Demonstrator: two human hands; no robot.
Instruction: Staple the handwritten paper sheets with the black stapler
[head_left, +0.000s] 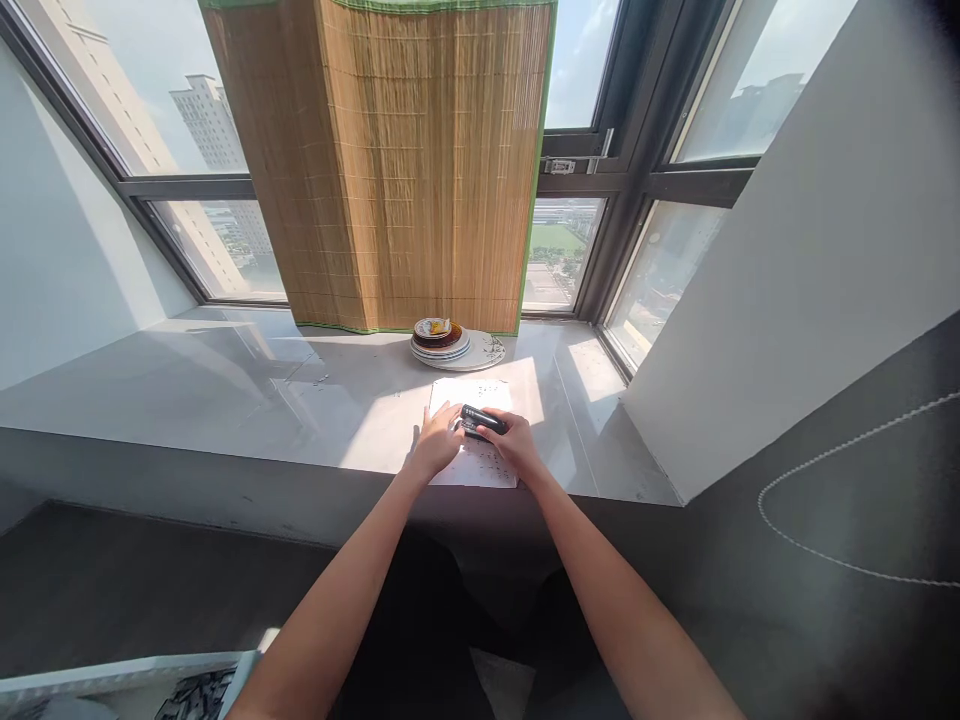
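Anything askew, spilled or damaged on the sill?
No clear spill or damage. Slightly odd: what look like small scraps lie loose on the sill, well left of the paper; and the stacked dishes sit off-centre, toward the left of the larger plate beneath.
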